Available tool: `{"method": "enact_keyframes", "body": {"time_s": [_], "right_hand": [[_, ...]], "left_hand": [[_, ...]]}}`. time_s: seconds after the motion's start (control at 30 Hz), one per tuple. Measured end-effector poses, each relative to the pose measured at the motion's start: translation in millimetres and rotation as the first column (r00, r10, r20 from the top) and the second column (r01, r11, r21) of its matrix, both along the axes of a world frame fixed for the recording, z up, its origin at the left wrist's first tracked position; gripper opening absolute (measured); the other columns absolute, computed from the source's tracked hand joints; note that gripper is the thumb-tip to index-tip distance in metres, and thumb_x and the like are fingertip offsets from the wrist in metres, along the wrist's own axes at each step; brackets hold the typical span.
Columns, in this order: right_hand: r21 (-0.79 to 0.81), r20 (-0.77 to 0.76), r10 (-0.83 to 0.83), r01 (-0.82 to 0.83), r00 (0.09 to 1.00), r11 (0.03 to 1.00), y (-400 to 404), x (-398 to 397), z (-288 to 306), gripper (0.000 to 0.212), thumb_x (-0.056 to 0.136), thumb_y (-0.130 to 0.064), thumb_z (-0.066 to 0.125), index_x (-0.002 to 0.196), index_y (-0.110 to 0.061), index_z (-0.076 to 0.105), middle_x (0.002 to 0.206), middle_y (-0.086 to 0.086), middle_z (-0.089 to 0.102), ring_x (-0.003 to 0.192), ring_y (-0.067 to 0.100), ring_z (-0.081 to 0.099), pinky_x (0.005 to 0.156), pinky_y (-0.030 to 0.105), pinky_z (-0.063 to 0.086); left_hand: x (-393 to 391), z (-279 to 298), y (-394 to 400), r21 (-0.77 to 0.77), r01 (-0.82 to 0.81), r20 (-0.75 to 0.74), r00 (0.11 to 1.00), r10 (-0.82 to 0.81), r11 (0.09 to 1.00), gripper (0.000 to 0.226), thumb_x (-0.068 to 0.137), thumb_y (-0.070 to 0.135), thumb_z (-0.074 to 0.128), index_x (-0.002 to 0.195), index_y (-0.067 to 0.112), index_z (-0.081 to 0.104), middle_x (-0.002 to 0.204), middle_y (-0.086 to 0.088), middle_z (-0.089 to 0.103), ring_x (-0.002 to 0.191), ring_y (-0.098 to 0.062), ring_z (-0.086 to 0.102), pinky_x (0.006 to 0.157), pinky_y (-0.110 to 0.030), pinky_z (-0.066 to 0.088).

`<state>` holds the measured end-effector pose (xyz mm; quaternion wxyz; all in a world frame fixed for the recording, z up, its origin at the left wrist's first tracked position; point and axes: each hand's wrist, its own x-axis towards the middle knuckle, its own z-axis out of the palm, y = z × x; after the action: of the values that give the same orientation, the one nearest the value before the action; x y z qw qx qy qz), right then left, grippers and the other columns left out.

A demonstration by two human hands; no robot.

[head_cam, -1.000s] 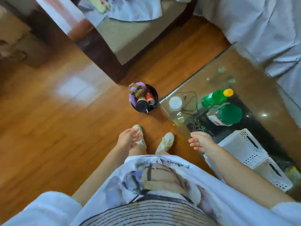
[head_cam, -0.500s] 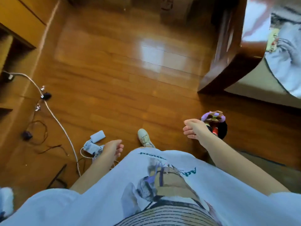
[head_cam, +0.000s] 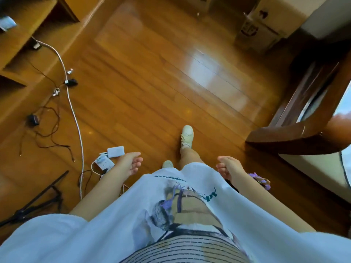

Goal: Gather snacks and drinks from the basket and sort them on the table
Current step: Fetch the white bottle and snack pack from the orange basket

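Both my hands hang in front of me over the wooden floor and hold nothing. My left hand (head_cam: pixel 130 163) has loosely curled fingers, palm turned inward. My right hand (head_cam: pixel 228 166) is also loosely curled. Behind my right forearm only a sliver of the dark basket's contents shows, a purple snack packet (head_cam: pixel 261 180) on the floor. The glass table and its bottles are out of view.
Dark wooden sofa frame (head_cam: pixel 296 133) stands at the right. White cable (head_cam: pixel 76 114), chargers (head_cam: pixel 114 154) and black wires lie on the floor at the left, with a tripod leg (head_cam: pixel 34 202) lower left. Cardboard boxes (head_cam: pixel 256 29) sit far back. Wooden shelving (head_cam: pixel 22 44) is at upper left.
The view has swung left, away from the glass table and bottles. The basket has slid from centre to behind my right forearm. Both hands stay empty.
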<state>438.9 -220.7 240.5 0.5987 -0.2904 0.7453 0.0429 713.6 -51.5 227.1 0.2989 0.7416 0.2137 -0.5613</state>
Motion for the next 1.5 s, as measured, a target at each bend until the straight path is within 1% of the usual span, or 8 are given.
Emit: {"method": "enact_keyframes", "body": {"time_s": [0.2, 0.5, 0.7, 0.83, 1.03, 1.2, 1.33, 1.5], "right_hand": [[0.042, -0.177, 0.038, -0.031, 0.983, 0.999, -91.6, 32.5, -23.2, 0.008, 0.088, -0.013, 0.057, 0.081, -0.011, 0.054, 0.068, 0.010, 0.056, 0.049, 0.017, 0.048, 0.046, 0.024, 0.040], [0.003, -0.052, 0.280, -0.280, 0.959, 0.960, -258.9, 167.7, -13.0, 0.008, 0.092, -0.010, 0.050, 0.098, -0.008, 0.055, 0.064, 0.009, 0.049, 0.050, 0.018, 0.043, 0.048, 0.025, 0.034], [-0.091, 0.028, 0.628, -0.623, 0.778, 0.777, -318.7, 289.7, -1.4, 0.011, 0.095, -0.016, 0.048, 0.102, -0.012, 0.055, 0.069, 0.004, 0.056, 0.058, 0.015, 0.053, 0.055, 0.024, 0.043], [-0.160, 0.049, 0.736, -0.722, 0.676, 0.674, -347.6, 365.8, 7.5, 0.010, 0.094, -0.018, 0.050, 0.103, -0.015, 0.054, 0.072, 0.003, 0.059, 0.059, 0.014, 0.055, 0.052, 0.022, 0.043], [-0.143, 0.092, 0.724, -0.711, 0.683, 0.689, -377.2, 455.8, 13.5, 0.010, 0.093, -0.016, 0.049, 0.102, -0.016, 0.053, 0.070, 0.003, 0.058, 0.060, 0.015, 0.054, 0.060, 0.024, 0.040], [-0.113, 0.028, 0.668, -0.662, 0.743, 0.741, -396.2, 501.5, 17.2, 0.006, 0.093, -0.017, 0.051, 0.098, -0.015, 0.054, 0.070, 0.004, 0.058, 0.061, 0.017, 0.054, 0.062, 0.025, 0.040], [-0.099, -0.022, 0.591, -0.590, 0.806, 0.801, -407.5, 526.6, 12.6, 0.007, 0.091, -0.015, 0.053, 0.098, -0.015, 0.056, 0.071, 0.005, 0.060, 0.059, 0.016, 0.057, 0.060, 0.028, 0.044], [-0.046, -0.097, 0.483, -0.489, 0.870, 0.871, -422.8, 550.2, 7.0, 0.007, 0.090, -0.015, 0.055, 0.097, -0.015, 0.057, 0.072, 0.005, 0.061, 0.061, 0.017, 0.058, 0.062, 0.029, 0.046]], "left_hand": [[40.5, 15.6, -108.7, -0.155, 0.036, 0.094, 0.995, -0.022, 0.987, 0.008, 0.093, 0.020, 0.055, 0.098, 0.016, 0.058, 0.073, -0.002, 0.059, 0.058, -0.010, 0.049, 0.047, -0.019, 0.038], [107.4, 30.9, -197.5, -0.073, -0.213, 0.137, 0.965, 0.222, 0.974, 0.011, 0.094, 0.018, 0.053, 0.102, 0.013, 0.057, 0.073, -0.002, 0.057, 0.059, -0.011, 0.047, 0.054, -0.022, 0.037], [144.4, 30.9, -190.7, -0.012, -0.483, 0.097, 0.871, 0.482, 0.875, 0.013, 0.093, 0.019, 0.053, 0.104, 0.011, 0.053, 0.075, -0.003, 0.055, 0.062, -0.013, 0.047, 0.054, -0.022, 0.034], [175.7, 20.2, -182.1, 0.078, -0.584, 0.044, 0.812, 0.582, 0.808, 0.019, 0.094, 0.022, 0.052, 0.106, 0.007, 0.053, 0.083, -0.003, 0.056, 0.069, -0.013, 0.049, 0.056, -0.023, 0.036], [256.2, -6.4, -193.5, 0.076, -0.641, -0.010, 0.765, 0.643, 0.764, 0.023, 0.096, 0.019, 0.046, 0.074, 0.011, 0.048, 0.073, -0.004, 0.051, 0.060, -0.011, 0.044, 0.051, -0.020, 0.028], [348.6, 0.0, -221.9, 0.082, -0.494, 0.020, 0.869, 0.494, 0.866, 0.023, 0.094, 0.021, 0.049, 0.073, 0.011, 0.053, 0.036, 0.004, 0.056, 0.032, -0.005, 0.048, 0.040, -0.017, 0.033], [423.5, 8.5, -267.2, 0.014, -0.339, 0.138, 0.933, 0.334, 0.941, 0.011, 0.094, 0.017, 0.050, 0.104, 0.014, 0.054, 0.068, -0.003, 0.056, 0.052, -0.011, 0.048, 0.044, -0.019, 0.033], [485.0, 11.9, -331.7, -0.048, -0.174, 0.174, 0.968, 0.180, 0.984, 0.009, 0.094, 0.023, 0.052, 0.099, 0.019, 0.058, 0.076, 0.000, 0.061, 0.066, -0.012, 0.053, 0.054, -0.021, 0.041]]}}
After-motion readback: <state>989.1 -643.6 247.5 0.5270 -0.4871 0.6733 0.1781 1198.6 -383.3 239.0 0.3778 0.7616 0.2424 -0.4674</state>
